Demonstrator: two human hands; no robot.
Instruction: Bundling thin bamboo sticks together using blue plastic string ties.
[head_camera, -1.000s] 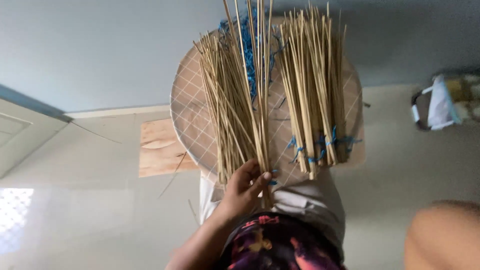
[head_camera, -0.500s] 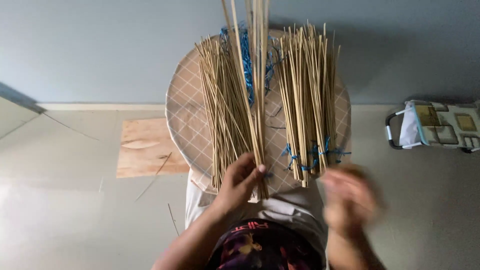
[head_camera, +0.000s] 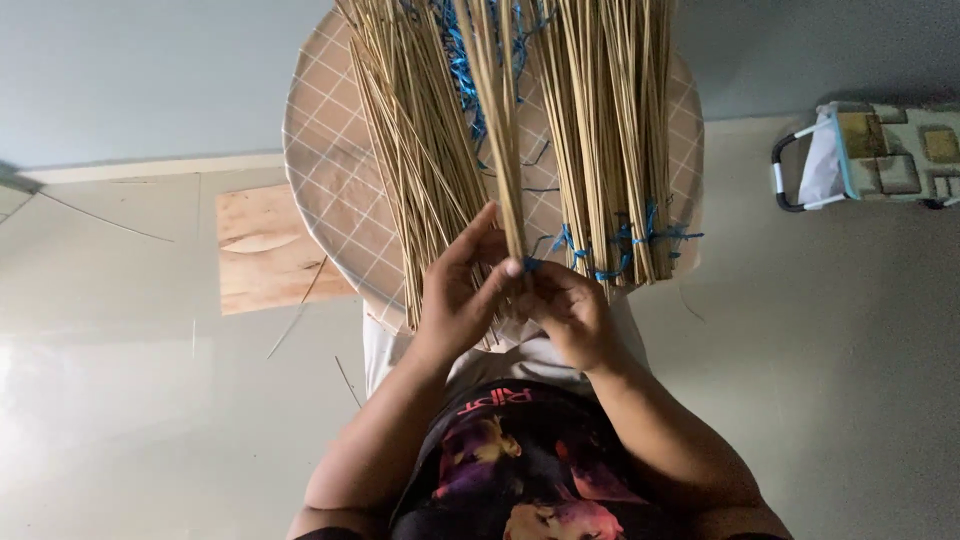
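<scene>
So the biggest thing here is the pale tiled floor (head_camera: 130, 400) spreading out under and around both hands. Just beyond the hands sits a round woven tray (head_camera: 330, 190) with a diamond pattern, tilted up toward the camera. Lying across it are the stick bundles: a loose fan of thin straw-coloured sticks (head_camera: 410, 170) just beyond the left hand, and a tighter bundle (head_camera: 610, 130) beyond the right hand, laced near its lower end with blue string (head_camera: 620, 240). Off to the left of the left hand there's a flat wooden board (head_camera: 265, 250) on the floor, and well away to the right of the right hand a padded thing with a white frame (head_camera: 880, 150).

Between the two bundles is a small bunch of sticks (head_camera: 500, 120), and that's the one being handled. The left hand (head_camera: 460, 290) is curled round its base, fingers wrapped and thumb pressing. The right hand (head_camera: 565, 305) touches the left, fingertips pinching the same bunch's lower end, where a bit of blue string shows.
</scene>
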